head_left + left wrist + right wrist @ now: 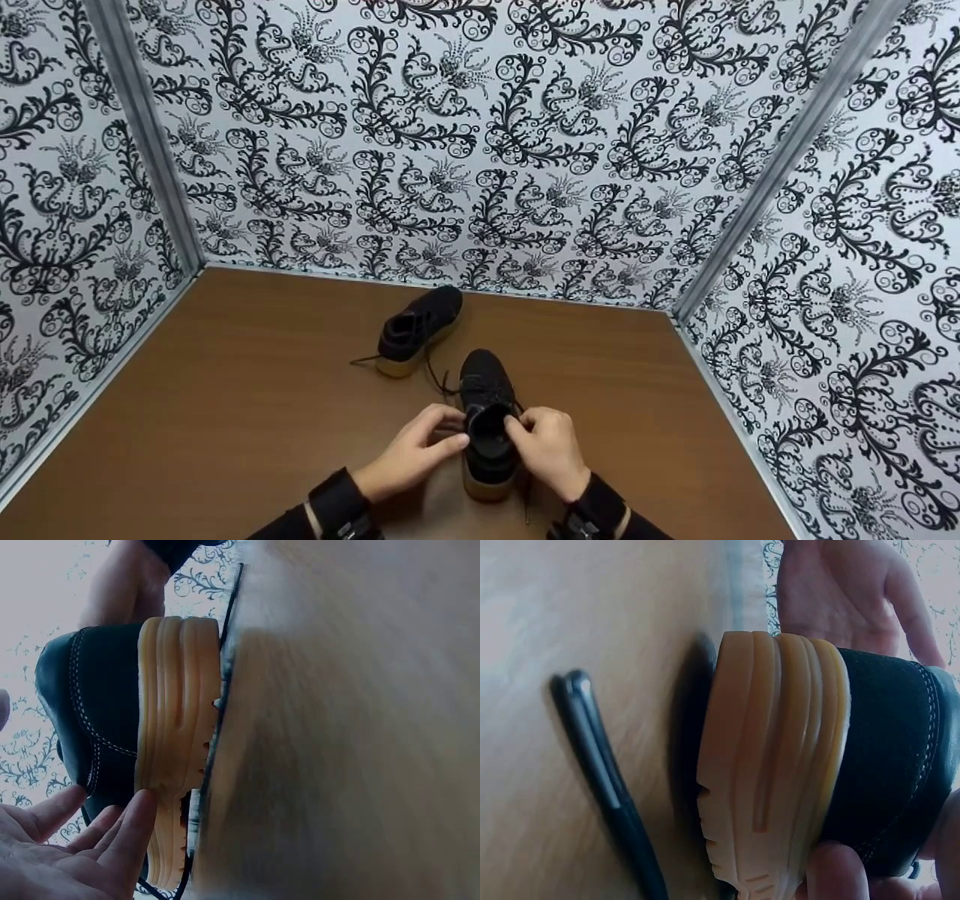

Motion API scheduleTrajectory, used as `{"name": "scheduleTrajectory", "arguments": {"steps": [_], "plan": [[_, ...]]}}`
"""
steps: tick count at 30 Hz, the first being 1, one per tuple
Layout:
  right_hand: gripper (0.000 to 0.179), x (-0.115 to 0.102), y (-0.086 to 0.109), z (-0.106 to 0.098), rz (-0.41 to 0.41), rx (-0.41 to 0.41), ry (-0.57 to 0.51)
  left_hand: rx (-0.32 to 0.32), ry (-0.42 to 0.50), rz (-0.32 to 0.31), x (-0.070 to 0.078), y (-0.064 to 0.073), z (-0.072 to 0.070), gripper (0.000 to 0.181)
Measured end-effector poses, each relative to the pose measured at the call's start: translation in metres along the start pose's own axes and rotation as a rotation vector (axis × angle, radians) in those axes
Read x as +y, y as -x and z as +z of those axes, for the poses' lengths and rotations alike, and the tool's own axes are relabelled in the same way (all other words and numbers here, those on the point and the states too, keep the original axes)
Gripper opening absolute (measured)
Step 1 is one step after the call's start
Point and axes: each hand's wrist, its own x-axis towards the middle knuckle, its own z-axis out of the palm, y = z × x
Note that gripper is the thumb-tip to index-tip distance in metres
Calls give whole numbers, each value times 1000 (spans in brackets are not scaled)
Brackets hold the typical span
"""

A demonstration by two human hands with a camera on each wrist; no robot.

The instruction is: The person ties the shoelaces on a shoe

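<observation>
A black shoe (487, 442) with a tan sole stands upright on the table, toe pointing away. At its left side my left hand (420, 450) has the thumb and fingers spread and lightly touching the upper; in the left wrist view the left fingertips (139, 817) lie along the shoe's side, near the sole. My right hand (551, 450) pinches the right edge of the shoe's opening, thumb at the inside and fingers outside. The heel with its ridged sole (772, 735) fills much of the right wrist view. Loose black laces lie at both sides of this shoe.
The matching black shoe (420, 330) stands farther back and to the left, laces trailing onto the brown table (285, 390). Patterned wall panels (420, 150) with grey metal posts (142, 127) enclose the table at the back and both sides.
</observation>
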Motion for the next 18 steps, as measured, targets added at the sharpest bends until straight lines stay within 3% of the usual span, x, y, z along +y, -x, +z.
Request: {"name": "scheduleTrajectory", "arguments": {"steps": [5,12,18], "plan": [[32,-1,2,2,-42,42,5,11,-13,10,2,0,0,33],[32,-2,4,3,-19,27,7,20,-20,13,3,1,-1,33],[33,-3,6,6,-46,37,-1,59,-30,-55,4,0,-1,34]]}}
